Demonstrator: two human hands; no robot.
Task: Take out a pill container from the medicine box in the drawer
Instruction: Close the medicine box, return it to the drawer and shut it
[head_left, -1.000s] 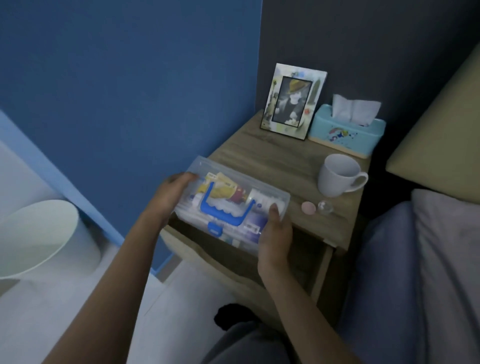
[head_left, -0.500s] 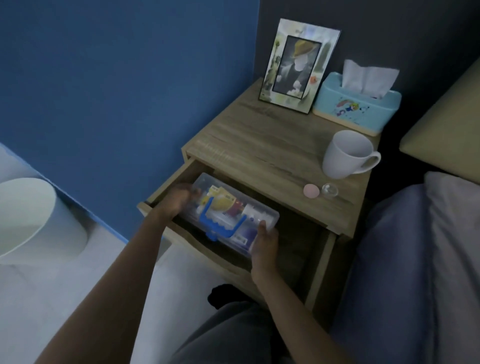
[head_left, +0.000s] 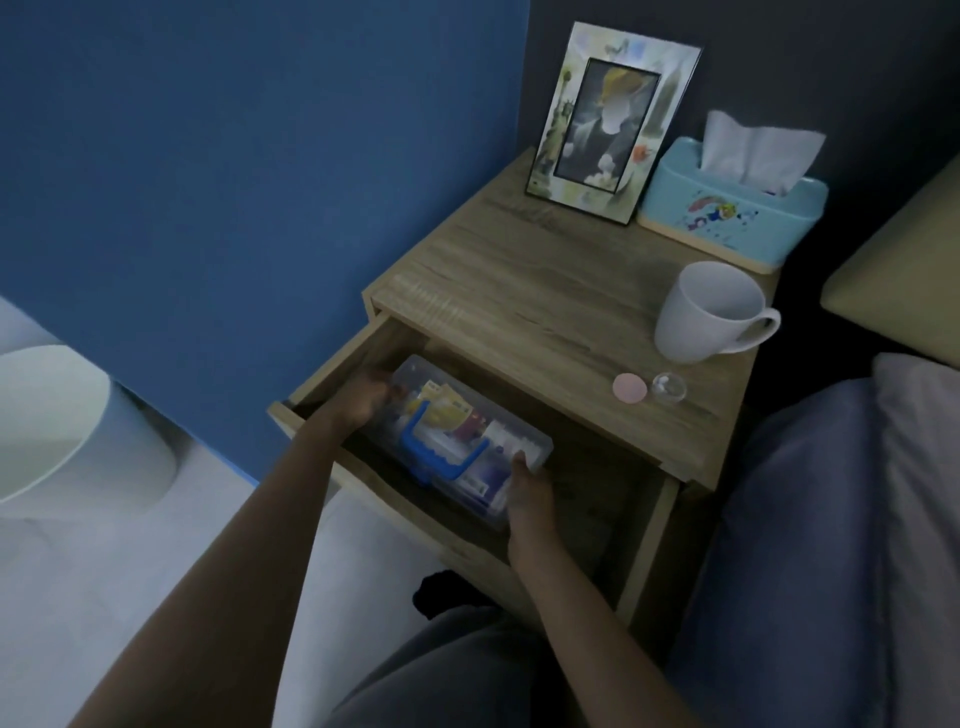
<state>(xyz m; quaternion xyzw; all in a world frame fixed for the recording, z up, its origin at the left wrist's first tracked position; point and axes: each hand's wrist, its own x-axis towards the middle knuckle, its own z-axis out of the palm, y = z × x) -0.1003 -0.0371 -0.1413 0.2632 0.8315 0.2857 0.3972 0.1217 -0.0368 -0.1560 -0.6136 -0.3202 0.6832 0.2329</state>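
Observation:
A clear plastic medicine box (head_left: 470, 434) with a blue handle and colourful packets inside sits low inside the open wooden drawer (head_left: 335, 374) of the nightstand. My left hand (head_left: 363, 402) grips the box's left end, deep in the drawer. The box's near right corner is held by my right hand (head_left: 530, 493). The lid is shut. On the nightstand top stand a small clear pill container (head_left: 669, 388) and, beside it, a round pink lid (head_left: 629, 387).
On the nightstand top (head_left: 519, 291) stand a white mug (head_left: 706, 312), a light blue tissue box (head_left: 727, 218) and a photo frame (head_left: 608, 124). A white bin (head_left: 62, 426) is on the floor at left. The bed (head_left: 857, 519) borders the right side.
Both hands carried the medicine box from above the nightstand's front edge down into the open drawer. The view shifted closer to the nightstand.

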